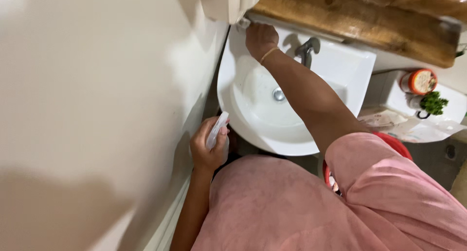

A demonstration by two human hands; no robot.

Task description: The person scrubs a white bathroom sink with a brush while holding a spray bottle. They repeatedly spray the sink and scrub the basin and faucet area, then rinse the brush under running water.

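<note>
Head view looks down on a glossy white rounded sink (253, 129). The right hand (260, 38) reaches to the far left corner of the basin rim, its grip clenched on something small and pale there; what it is, I cannot tell. The left hand (209, 146) hangs near, beside the wall (97, 86), grip grasping a clear plastic spray bottle (217, 129), nozzle up, probably kept ready. A grey metal tap (307, 49) stands below a rough wooden shelf (360, 22).

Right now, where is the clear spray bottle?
In the head view, the clear spray bottle is in the left hand, low by the wall, just beside the white sink's front rim.
</note>
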